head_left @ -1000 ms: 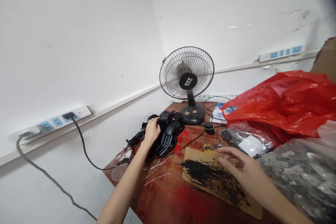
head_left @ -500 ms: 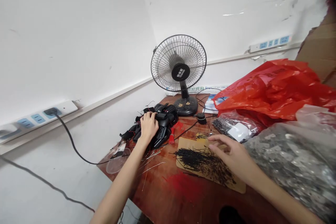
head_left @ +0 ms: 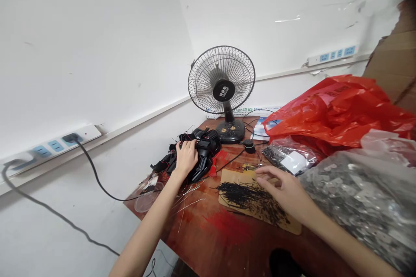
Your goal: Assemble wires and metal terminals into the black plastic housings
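Note:
My left hand (head_left: 186,157) rests on a pile of black plastic parts (head_left: 204,160) with thin wires, its fingers bent over one of them. The fingertips are partly hidden among the parts. Above the right edge of a tan board (head_left: 248,213), my right hand (head_left: 276,184) hovers with thumb and fingers apart and nothing visible between them. Many short black strips (head_left: 238,194) lie scattered over that board. Just beyond it are a few thin pins (head_left: 251,167) on a yellow patch.
A black desk fan (head_left: 224,91) stands behind the pile, near a small black spool (head_left: 249,146). A red plastic bag (head_left: 344,112) and a clear bag of metal pieces (head_left: 354,203) crowd the right. Loose wires (head_left: 191,201) and a clear plastic lid (head_left: 147,201) lie at the left edge.
The view has shifted slightly. Both hands stay in nearly the same places, the left on the black parts and the right over the board.

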### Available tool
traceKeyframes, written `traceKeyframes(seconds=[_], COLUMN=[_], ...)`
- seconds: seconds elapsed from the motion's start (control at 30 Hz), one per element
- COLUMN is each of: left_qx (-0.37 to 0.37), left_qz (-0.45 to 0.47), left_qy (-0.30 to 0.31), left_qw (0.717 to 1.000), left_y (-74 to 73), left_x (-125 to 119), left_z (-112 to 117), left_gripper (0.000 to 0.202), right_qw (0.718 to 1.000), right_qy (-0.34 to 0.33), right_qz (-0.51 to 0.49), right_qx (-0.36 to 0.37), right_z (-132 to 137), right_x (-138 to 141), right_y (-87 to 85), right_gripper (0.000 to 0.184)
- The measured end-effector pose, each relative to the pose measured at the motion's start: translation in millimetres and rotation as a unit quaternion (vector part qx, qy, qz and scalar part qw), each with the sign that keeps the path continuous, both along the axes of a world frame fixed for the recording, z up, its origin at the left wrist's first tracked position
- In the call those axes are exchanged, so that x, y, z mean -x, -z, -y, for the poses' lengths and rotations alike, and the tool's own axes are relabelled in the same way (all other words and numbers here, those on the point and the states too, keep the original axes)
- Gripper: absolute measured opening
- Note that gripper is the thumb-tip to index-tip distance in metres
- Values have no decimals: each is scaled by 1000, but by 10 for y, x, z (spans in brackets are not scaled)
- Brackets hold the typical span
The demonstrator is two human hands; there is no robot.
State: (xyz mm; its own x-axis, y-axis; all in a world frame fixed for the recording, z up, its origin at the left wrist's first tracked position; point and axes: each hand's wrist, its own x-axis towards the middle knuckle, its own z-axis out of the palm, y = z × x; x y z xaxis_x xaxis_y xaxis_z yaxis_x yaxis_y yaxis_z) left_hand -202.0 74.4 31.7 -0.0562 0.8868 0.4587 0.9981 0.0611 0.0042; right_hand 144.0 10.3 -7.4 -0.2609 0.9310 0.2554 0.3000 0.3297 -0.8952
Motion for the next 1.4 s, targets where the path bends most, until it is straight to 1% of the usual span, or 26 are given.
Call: traceKeyframes(seconds=[0.23, 0.33, 0.4, 0.47, 0.5, 0.53, 0.57, 0.6, 0.63, 0.67, 0.73, 0.8, 0.87, 0.97, 1.03, 1.07, 1.17, 1.27, 1.33, 1.4], left_qx=[-18, -46, -66, -69, -61, -40, 0, 46, 64, 62, 24, 24, 68, 156, 186, 191, 194, 221, 245, 261], left_qz=[18, 35, 53, 77, 89, 99, 122, 128, 130, 134, 154, 150, 127, 52, 9, -4, -32, -52, -55, -53], left_qy=[14, 19, 33, 67, 94, 147, 260, 375, 464, 528, 591, 624, 645, 628, 619, 621, 625, 613, 608, 609], left_qw=[1000, 998, 996, 992, 990, 983, 958, 917, 874, 836, 792, 766, 750, 761, 763, 760, 755, 757, 753, 747], left_y=[-9, -25, -21, -9, -4, -1, 2, 6, 14, 29, 82, 152, 210, 255, 275, 285, 312, 315, 311, 316], left_x=[-74, -186, -369, -666, -849, -1045, -1242, -1429, -1598, -1742, -1944, -2038, -2059, -2052, -2059, -2067, -2093, -2106, -2110, -2112], left_z=[19, 78, 172, 312, 395, 484, 575, 664, 747, 822, 939, 1021, 1082, 1165, 1219, 1244, 1297, 1316, 1320, 1326], left_gripper=[58, 57, 57, 56, 54, 50, 47, 44, 38, 32, 28, 34, 47, 76, 90, 93, 93, 83, 76, 73], right_qw=[1000, 1000, 1000, 1000, 999, 997, 996, 996, 995, 994, 990, 981, 972, 968, 969, 970, 970, 971, 972, 972], right_qy=[4, 5, 10, 14, 15, 15, 19, 29, 42, 56, 91, 118, 129, 125, 117, 114, 113, 108, 99, 93], right_qz=[1, -1, -6, -18, -31, -50, -59, -63, -67, -73, -92, -140, -183, -209, -213, -213, -210, -210, -211, -215], right_qx=[-9, -12, -10, -21, -34, -52, -59, -61, -61, -59, -60, -69, -74, -55, -41, -38, -39, -35, -26, -20], right_z=[-2, -11, -10, 0, 7, 13, 16, 14, 5, -10, -61, -123, -172, -201, -196, -191, -179, -178, -176, -169], right_x=[-1, -2, -7, -15, -21, -27, -33, -40, -47, -55, -72, -87, -95, -89, -79, -74, -70, -79, -88, -97], right_y=[-8, -32, -60, -93, -112, -130, -149, -166, -181, -192, -199, -184, -155, -122, -120, -124, -142, -146, -143, -144], right_gripper=[31, 29, 29, 27, 25, 24, 22, 20, 19, 20, 25, 27, 27, 30, 31, 30, 31, 29, 27, 26])
